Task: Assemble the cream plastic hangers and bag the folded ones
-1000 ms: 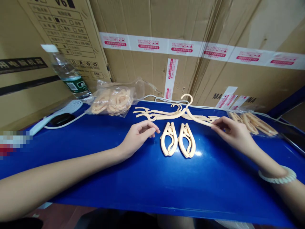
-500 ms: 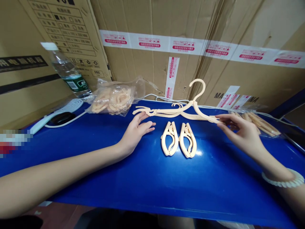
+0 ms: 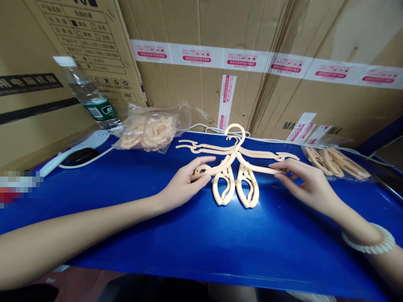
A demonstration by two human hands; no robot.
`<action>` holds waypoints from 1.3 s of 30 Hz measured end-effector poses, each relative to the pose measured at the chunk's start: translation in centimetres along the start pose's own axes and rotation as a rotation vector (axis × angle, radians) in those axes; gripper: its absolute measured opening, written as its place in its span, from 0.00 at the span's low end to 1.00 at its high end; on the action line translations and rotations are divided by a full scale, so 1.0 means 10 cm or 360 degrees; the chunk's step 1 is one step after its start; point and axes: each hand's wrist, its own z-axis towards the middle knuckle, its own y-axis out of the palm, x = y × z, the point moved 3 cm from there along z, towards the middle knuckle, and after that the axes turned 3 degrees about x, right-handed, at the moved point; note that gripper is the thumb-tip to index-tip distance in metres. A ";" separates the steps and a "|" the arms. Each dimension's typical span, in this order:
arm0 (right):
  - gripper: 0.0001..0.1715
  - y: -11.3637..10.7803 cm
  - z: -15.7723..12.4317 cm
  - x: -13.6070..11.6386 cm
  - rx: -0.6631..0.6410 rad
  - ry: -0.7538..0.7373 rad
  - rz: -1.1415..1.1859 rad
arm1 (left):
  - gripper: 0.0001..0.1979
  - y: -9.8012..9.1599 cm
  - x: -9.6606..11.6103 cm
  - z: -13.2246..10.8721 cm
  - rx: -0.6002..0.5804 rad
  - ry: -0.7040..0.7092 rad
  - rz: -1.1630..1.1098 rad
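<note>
A cream clothes hanger [image 3: 222, 166] is held up by both ends, its hook pointing up and away from me. My left hand [image 3: 185, 181] pinches the left arm's end between thumb and fingers. At the right end, my right hand [image 3: 305, 180] grips the arm's tip, partly hidden by the fingers. Just beyond lie more unfolded hangers [image 3: 217, 149], flat on the blue table [image 3: 201, 243]. Nearer to me rest two folded hangers, a left one [image 3: 224, 193] and a right one [image 3: 248, 195]; their upper parts are partly covered by the held hanger.
A clear bag of folded hangers [image 3: 147, 130] sits at the back left, beside a tilted water bottle [image 3: 94, 100] and a pale hairbrush [image 3: 82, 147]. Another bagged group [image 3: 336, 161] lies at the right. Cardboard boxes [image 3: 195, 21] form the back wall; a white cable [image 3: 270, 139] runs along it.
The hanger has come toward me and left, off the hangers lying behind. My left hand, open before, has closed on its left end; my right hand keeps its hold.
</note>
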 end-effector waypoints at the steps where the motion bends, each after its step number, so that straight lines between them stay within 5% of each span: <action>1: 0.10 0.01 0.00 -0.01 -0.0001 -0.0036 0.0001 | 0.20 0.00 0.01 0.00 -0.0008 0.0015 0.0054; 11: 0.12 0.03 -0.01 -0.03 0.0032 -0.0395 -0.0405 | 0.15 -0.05 -0.02 0.01 0.0099 0.0037 0.0161; 28: 0.11 0.07 -0.13 -0.17 0.0251 -0.0254 -0.0966 | 0.14 -0.04 0.01 0.00 0.0118 0.0066 0.0119; 35: 0.15 0.06 -0.09 -0.25 0.0316 -0.0179 -0.0579 | 0.13 -0.04 0.02 0.01 0.0110 0.0062 0.0149; 39: 0.22 0.03 -0.06 -0.20 0.0411 0.0056 -0.0172 | 0.13 -0.04 0.00 0.01 0.0100 0.0053 0.0146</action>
